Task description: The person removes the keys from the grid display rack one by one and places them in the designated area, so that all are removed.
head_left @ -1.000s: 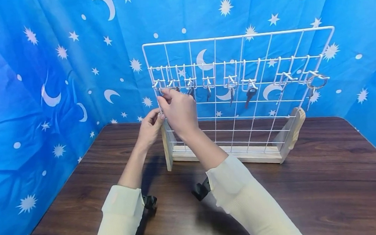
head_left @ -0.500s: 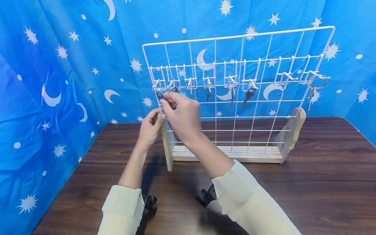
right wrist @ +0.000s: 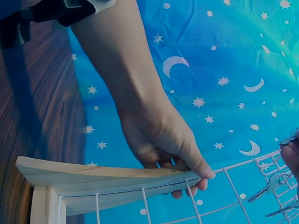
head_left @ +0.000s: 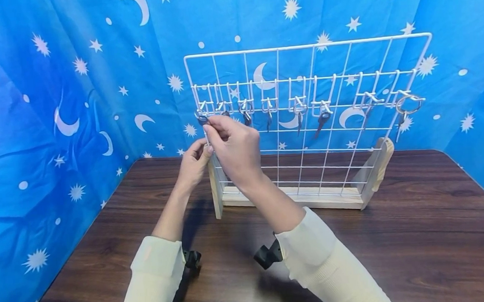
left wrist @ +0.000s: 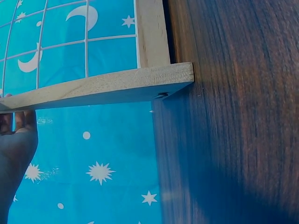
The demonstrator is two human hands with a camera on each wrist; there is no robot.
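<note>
My left hand [head_left: 194, 166] grips the left edge of a white wire grid rack [head_left: 306, 47], where the grid meets its wooden side panel [head_left: 215, 190]. In the right wrist view, the left hand's [right wrist: 163, 133] thumb and fingers lie around that panel's upper end. My right hand [head_left: 238, 151] pinches a key [head_left: 201, 118] at the leftmost hook; its dark head and ring show by the hook, while the blade is hidden by the fingers. Several other keys hang along the hook row, among them a reddish one [head_left: 322, 122].
A large key ring [head_left: 408, 104] hangs on the rightmost hook. The rack's wooden base [head_left: 291, 196] stands on a dark wood table [head_left: 433, 231]. Behind and to the left hangs a blue curtain [head_left: 152, 68] with moons and stars. Black wrist mounts [head_left: 268, 256] sit under the sleeves.
My right hand has drawn slightly down and right from the leftmost hook, so the key's dark head and ring now show there. The left hand has stayed put. Several hanging keys have swung.
</note>
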